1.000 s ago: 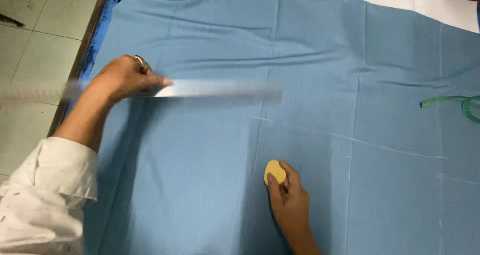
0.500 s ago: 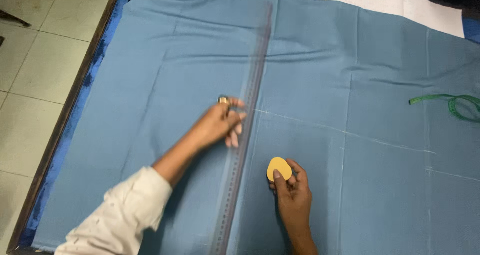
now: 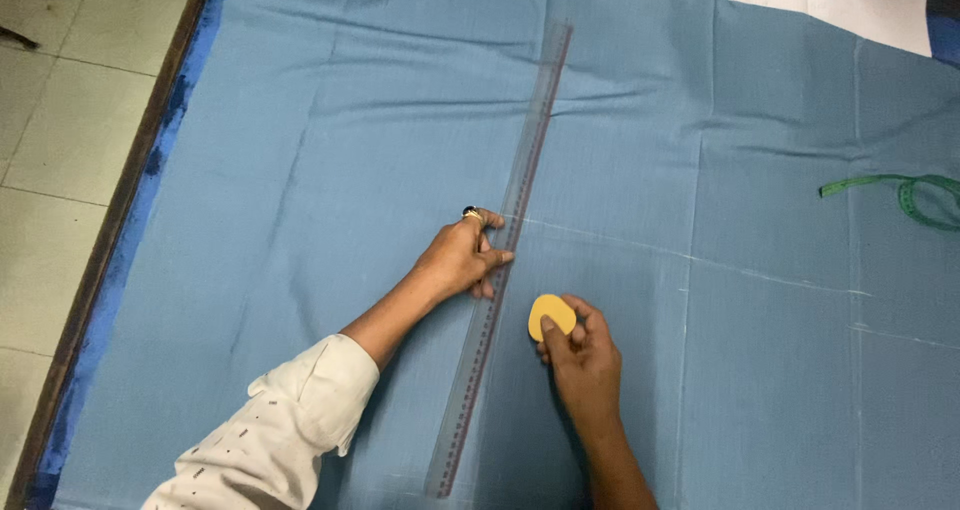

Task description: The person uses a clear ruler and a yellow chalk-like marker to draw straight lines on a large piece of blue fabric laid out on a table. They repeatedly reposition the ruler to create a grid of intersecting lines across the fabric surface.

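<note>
Hands apart: left presses ruler, right pinches chalk, on blue cloth beside tiled floor.

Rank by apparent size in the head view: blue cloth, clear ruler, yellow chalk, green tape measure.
1. blue cloth
2. clear ruler
3. green tape measure, partly cut off at the frame edge, so unsure
4. yellow chalk

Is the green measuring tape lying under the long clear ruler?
No, the green measuring tape lies at the cloth's far right edge, well apart from the clear ruler that the left hand presses down.
</note>
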